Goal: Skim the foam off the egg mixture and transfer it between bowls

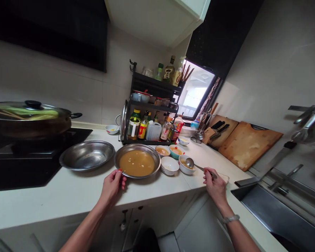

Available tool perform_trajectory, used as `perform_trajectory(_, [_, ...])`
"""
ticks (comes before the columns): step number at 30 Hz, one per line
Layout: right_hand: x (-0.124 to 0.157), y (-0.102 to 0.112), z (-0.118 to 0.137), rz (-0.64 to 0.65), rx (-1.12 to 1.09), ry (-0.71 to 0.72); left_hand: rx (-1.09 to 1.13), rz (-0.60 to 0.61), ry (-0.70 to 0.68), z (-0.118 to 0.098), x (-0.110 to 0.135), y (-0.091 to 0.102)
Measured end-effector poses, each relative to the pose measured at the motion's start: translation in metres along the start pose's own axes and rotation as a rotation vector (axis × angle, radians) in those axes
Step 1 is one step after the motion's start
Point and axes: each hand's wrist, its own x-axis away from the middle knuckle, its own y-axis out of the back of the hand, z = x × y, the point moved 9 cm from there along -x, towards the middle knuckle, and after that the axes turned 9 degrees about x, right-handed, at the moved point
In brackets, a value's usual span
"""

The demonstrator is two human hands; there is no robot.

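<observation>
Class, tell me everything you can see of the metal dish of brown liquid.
The metal dish is round, shallow and silvery, apparently steel, with a wide rim. It contains cloudy brown liquid with small pale bits on the surface. It sits upright on the pale counter, between another metal dish and small bowls. The left hand holds its near rim; whether that edge is lifted is unclear.

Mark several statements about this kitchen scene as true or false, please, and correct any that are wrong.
1. The left hand holds the rim of a metal dish of brown liquid. True.
2. The right hand holds a ladle. True.
3. The ladle's head is over the metal dish. False: it is at the white bowl nearest the right hand.
4. A lid covers the pot by the wall. True.
5. The right wrist is bare. False: a bracelet circles it.
</observation>
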Motion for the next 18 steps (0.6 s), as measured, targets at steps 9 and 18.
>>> perform_trajectory(9, [-0.003,0.011,-0.036,-0.151,-0.204,-0.284,-0.001,-0.012,0.009,-0.001,0.002,-0.001])
perform_trajectory(18, [-0.008,0.014,-0.053,-0.237,-0.427,-0.384,0.019,0.004,0.017,0.003,-0.001,0.001])
